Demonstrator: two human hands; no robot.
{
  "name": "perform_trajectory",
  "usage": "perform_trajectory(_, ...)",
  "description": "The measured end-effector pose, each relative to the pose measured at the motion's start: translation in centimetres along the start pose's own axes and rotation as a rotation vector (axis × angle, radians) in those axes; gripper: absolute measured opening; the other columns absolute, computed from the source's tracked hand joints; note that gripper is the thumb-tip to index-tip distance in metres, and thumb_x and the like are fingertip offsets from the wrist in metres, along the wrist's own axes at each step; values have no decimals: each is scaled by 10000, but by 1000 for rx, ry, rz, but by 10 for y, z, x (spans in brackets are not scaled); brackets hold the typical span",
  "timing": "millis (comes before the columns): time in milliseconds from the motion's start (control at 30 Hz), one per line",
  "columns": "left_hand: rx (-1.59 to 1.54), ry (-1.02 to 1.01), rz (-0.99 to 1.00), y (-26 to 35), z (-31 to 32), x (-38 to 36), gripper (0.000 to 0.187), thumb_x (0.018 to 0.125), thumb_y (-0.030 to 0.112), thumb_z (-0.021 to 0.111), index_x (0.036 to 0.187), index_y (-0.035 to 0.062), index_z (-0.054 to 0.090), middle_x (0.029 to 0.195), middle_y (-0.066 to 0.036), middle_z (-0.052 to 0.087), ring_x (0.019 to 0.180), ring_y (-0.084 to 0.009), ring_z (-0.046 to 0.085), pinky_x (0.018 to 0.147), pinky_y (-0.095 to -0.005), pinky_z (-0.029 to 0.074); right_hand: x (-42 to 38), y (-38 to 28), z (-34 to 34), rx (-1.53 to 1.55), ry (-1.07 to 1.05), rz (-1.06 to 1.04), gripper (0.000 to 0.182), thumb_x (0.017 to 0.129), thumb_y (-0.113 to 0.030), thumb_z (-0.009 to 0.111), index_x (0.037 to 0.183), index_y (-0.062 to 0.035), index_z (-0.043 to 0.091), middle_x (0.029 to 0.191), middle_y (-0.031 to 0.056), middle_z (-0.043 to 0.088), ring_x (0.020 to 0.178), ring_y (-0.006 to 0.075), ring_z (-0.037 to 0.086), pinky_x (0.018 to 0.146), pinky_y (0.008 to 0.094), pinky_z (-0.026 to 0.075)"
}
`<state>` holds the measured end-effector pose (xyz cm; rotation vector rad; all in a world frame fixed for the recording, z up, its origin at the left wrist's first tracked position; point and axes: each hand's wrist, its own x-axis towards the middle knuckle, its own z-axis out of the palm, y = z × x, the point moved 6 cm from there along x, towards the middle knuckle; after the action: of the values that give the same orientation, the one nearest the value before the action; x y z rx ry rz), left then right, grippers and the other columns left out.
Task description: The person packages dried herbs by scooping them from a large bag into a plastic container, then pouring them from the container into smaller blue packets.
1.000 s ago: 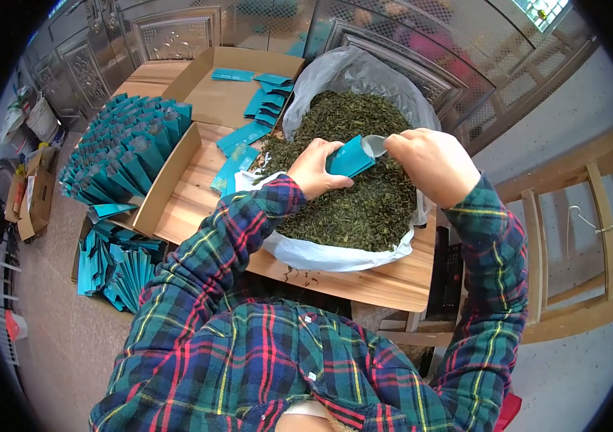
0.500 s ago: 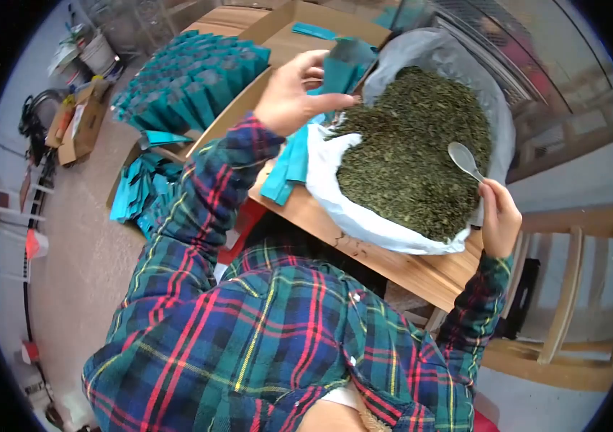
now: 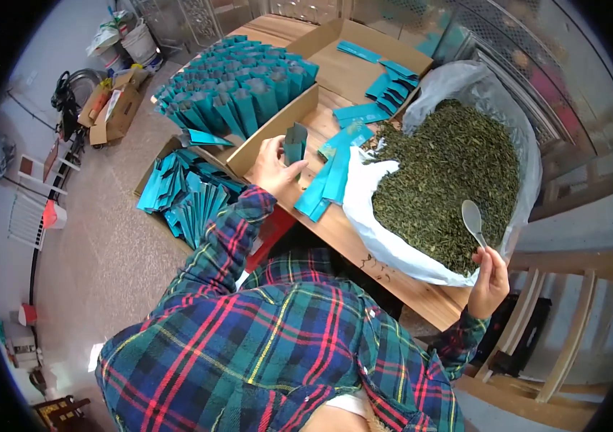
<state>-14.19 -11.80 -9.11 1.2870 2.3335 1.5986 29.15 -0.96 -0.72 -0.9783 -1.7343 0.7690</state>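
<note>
My left hand point(image 3: 273, 168) is closed around a small teal pouch point(image 3: 295, 144) whose grey top stands open, held upright by the carton's near corner. In my right hand point(image 3: 491, 279) I grip the handle of a pale spoon point(image 3: 472, 217). Its bowl hangs over a heap of dried green leaves point(image 3: 443, 180) and looks bare. A white plastic bag point(image 3: 371, 230) holds the leaves. Flat teal pouches point(image 3: 332, 176) lie between the bag and my left hand.
Upright open pouches point(image 3: 238, 79) stand packed at the back left. A cardboard tray point(image 3: 321, 61) holds more pouches point(image 3: 393, 86). Below the wooden table's point(image 3: 400, 277) left side, a box of loose teal pouches point(image 3: 184, 194) stands. A wooden frame point(image 3: 565, 338) is at the right.
My left hand has brought the pouch away from the leaf bag, leftward and closer to me. The spoon stays over the leaves. The camera view has shifted.
</note>
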Motion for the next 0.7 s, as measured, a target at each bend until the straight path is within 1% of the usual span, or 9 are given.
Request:
perform_trajectory(133,-60,4,-20,-2,-16,6,589,678,110,769,1185,30,479,1016,-48,579,912,-138,565,851,-312,453,-5,5,-1,-6,-4,5,171,906,-54,514,1024,43,589,895,78,638,775,111,595,717,230,479)
perform_trajectory(233,-304,103,-22,49,-75,16,564,637,219,800,1084,19,521,914,-54,593,862,-169,576,779,-317,468,-10,11,-3,-6,-12,32,188,917,-79,505,1043,40,579,905,80,634,774,112,594,724,231,479)
perform_trajectory(300,-150,211,-96,39,-128,34,507,660,183,789,1068,24,534,902,-56,615,854,-159,587,771,-316,472,-14,17,-5,-12,4,54,191,918,-88,505,1040,39,580,903,78,633,767,111,592,719,229,478)
perform_trajectory(367,-347,271,-41,34,-174,54,478,659,179,788,1036,13,546,935,-77,625,853,-156,595,767,-318,477,-16,20,-5,-12,14,62,192,919,-92,505,1039,39,580,901,77,632,763,110,591,717,228,477)
perform_trajectory(400,-343,272,-38,23,-191,63,478,659,179,788,1036,13,546,935,-77,625,853,-156,595,767,-318,477,-17,21,-4,-6,7,81,192,920,-93,505,1038,38,581,900,75,631,761,109,590,716,227,477)
perform_trajectory(467,-66,320,-29,1,-217,76,505,698,217,775,1066,-23,525,986,-103,617,877,-176,599,798,-305,473,-20,24,-1,4,-4,121,192,921,-97,504,1036,36,582,898,72,629,756,107,588,714,224,475)
perform_trajectory(500,-65,319,-24,-10,-219,78,505,698,217,775,1066,-23,525,986,-103,617,877,-176,599,798,-305,473,-21,24,1,7,0,120,192,921,-97,504,1036,36,582,898,72,629,756,107,588,714,224,475)
perform_trajectory(600,109,388,-86,-48,-216,81,574,619,270,807,1035,-23,543,946,-110,635,845,-194,609,776,-320,483,-22,23,5,14,-24,130,192,921,-101,505,1034,32,585,897,66,626,755,104,584,710,220,472)
perform_trajectory(700,133,369,-136,-70,-202,79,613,610,302,808,1051,-29,540,960,-129,631,867,-218,606,791,-332,478,-24,22,8,19,-38,134,190,920,-99,507,1032,32,586,893,64,627,754,103,583,707,221,473)
